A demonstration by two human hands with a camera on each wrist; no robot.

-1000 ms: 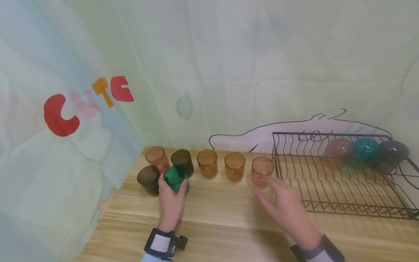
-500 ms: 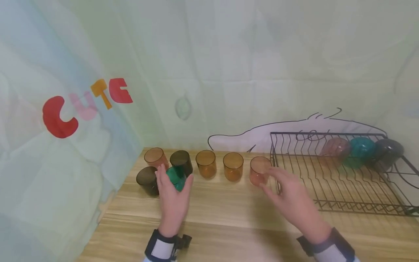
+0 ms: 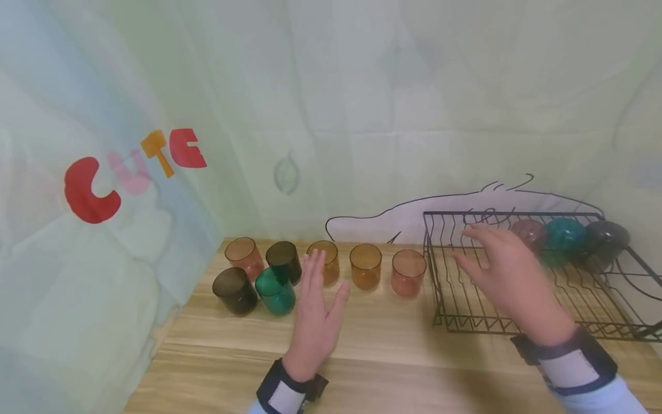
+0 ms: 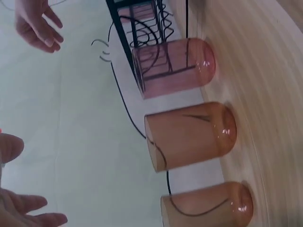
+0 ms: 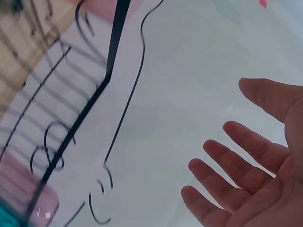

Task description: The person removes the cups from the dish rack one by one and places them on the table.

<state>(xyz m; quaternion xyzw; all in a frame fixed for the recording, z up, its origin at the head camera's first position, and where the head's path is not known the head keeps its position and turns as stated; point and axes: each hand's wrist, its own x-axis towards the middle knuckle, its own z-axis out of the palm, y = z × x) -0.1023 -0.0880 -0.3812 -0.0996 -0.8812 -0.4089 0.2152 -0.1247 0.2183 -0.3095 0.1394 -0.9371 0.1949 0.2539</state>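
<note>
My left hand [image 3: 314,322] is raised with fingers extended and holds nothing, just right of the green cup [image 3: 276,293], partly covering an amber cup [image 3: 331,265]. My right hand [image 3: 517,282], also free of any object, hovers over the left part of the black wire rack [image 3: 450,330]. Between the hands stand a second amber cup [image 3: 365,269] and a pink cup [image 3: 408,275], both upright. Left of the green cup are a dark grey cup [image 3: 235,292], another dark cup [image 3: 284,261] and a pink cup [image 3: 243,257] behind. In the right wrist view, the right hand [image 5: 255,165] has spread fingers.
Upside down at the rack's right end sit a pink cup [image 3: 528,233], a teal cup [image 3: 565,234] and a dark grey cup [image 3: 606,238]. A printed curtain [image 3: 362,115] hangs behind the wooden table [image 3: 383,356].
My left hand has let go of the green cup and moved right. The right hand has left the pink cup beside the rack and moved right, over the rack.
</note>
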